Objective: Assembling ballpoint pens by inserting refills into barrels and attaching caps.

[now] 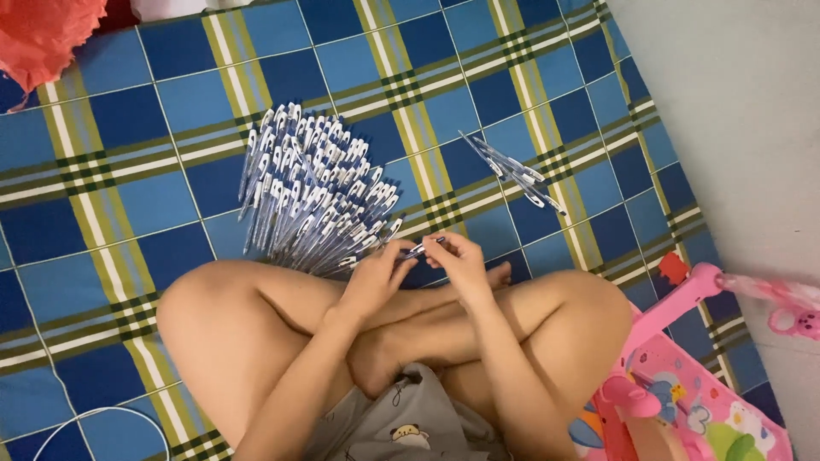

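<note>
Our left hand [373,277] and right hand [461,263] together over crossed legs, both pinching one pen [423,249] held level between fingertips, likely for grip at each end. Pen slim, white-blue. Big pen pile [312,192] just beside left hand; small pen bunch [515,171] farther out on plaid blanket [128,171].

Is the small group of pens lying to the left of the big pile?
No, the small group lies on the blanket right of the big pile.
</note>
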